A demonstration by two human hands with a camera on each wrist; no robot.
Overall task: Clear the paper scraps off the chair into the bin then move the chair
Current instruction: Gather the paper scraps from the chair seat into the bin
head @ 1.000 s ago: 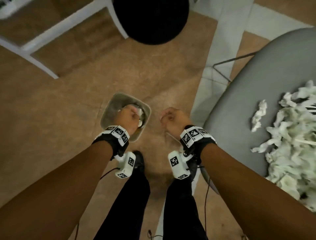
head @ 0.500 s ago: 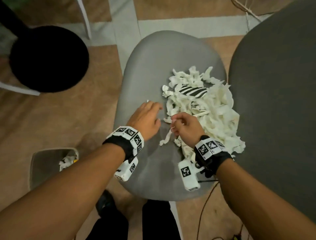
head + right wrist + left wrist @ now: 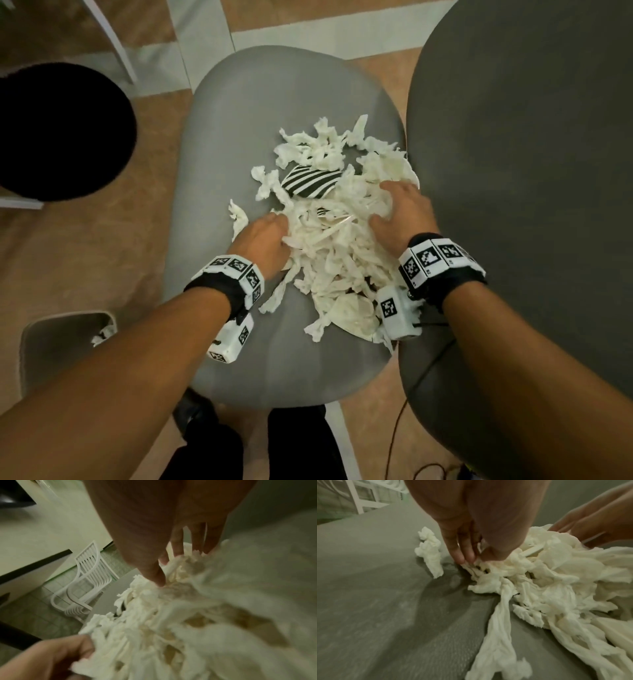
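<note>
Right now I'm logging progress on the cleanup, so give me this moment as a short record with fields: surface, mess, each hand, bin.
surface: grey chair seat
mess: pile of white paper scraps on the seat, with a black-and-white striped piece among them
left hand: fingers pressed into the pile's left edge
right hand: spread on the pile's right side
bin: on the floor at lower left, a few scraps inside
stray: one scrap lies apart, left of the pile

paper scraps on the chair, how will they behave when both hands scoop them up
The paper scraps look crumpled and torn into limp strips, so they will likely flop and compress rather than hold shape. The pile is loose, with stray pieces such as the strip lying apart on the chair, so some will probably spill from between the left hand and right hand. Probably very light.
</note>
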